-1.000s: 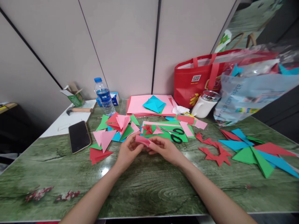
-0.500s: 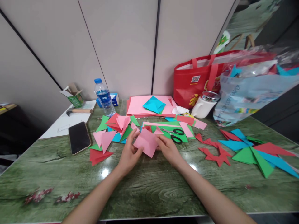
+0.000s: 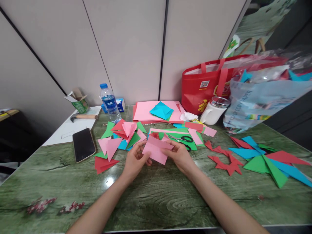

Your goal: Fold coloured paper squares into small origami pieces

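Note:
A pink sheet of paper point(image 3: 156, 151), creased across its upper part, is held up above the table between my two hands. My left hand point(image 3: 136, 160) pinches its left edge, thumb in front and fingers behind. At the right edge my right hand point(image 3: 179, 155) grips it between thumb and fingers. Just behind the sheet lie black-handled scissors point(image 3: 186, 138), partly covered by my right hand, on green paper point(image 3: 192, 143). Folded pink, red, green and blue paper pieces point(image 3: 113, 148) are heaped to the left of my left hand.
Red cut-paper shapes point(image 3: 229, 165) and folded coloured strips point(image 3: 255, 162) lie at right. A phone point(image 3: 84, 145), hammer point(image 3: 84, 116) and water bottle point(image 3: 110, 103) are at left. Behind stand a white mug point(image 3: 211, 112), red bag point(image 3: 195, 89) and plastic bag point(image 3: 263, 100); pink sheets point(image 3: 141, 110) lie by the wall.
The pink paper has turned from a diamond position to nearly level, its upper part now bent along a crease. My right hand has shifted its hold to the right edge.

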### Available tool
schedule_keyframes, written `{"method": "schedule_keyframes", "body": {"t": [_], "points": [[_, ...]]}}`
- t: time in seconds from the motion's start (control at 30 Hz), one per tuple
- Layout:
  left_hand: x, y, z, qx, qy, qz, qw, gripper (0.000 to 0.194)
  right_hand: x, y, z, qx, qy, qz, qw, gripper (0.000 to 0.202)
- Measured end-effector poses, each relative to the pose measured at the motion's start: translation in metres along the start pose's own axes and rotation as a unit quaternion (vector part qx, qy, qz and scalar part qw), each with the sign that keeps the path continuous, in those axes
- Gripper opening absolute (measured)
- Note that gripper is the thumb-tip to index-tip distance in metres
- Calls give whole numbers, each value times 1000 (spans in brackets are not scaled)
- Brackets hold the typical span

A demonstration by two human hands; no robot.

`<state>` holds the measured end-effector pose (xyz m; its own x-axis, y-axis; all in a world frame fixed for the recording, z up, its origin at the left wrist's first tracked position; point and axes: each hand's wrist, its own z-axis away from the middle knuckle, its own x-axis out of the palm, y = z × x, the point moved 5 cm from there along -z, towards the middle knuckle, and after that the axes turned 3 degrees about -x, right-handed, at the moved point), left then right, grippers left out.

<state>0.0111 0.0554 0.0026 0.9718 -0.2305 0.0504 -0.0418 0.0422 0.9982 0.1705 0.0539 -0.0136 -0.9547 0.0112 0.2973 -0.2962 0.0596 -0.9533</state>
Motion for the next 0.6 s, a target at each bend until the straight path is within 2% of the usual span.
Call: {"method": "schedule_keyframes", "body": {"t": [0.1, 0.17, 0.3, 0.47, 0.53, 0.6], "points": [[-2, -2, 3, -16, 23, -75, 997, 43, -2, -1, -1, -8, 2, 50, 999, 23], [-2, -4, 4, -39, 19, -98, 994, 42, -3, -4, -1, -21, -8, 86, 996, 18], [0, -6, 3, -66, -3, -8, 998, 52, 1, -14, 0, -96, -57, 105, 988, 9], [-3, -8, -2, -55, 22, 158, 986, 53, 6, -24, 5, -199, -68, 175, 962, 3], [-3, -9, -2, -57, 23, 160, 985, 54, 10, -28, 8, -238, -74, 217, 944, 6], [-4, -7, -1, -33, 32, 120, 992, 52, 13, -31, 11, -264, -81, 238, 931, 9]]}}
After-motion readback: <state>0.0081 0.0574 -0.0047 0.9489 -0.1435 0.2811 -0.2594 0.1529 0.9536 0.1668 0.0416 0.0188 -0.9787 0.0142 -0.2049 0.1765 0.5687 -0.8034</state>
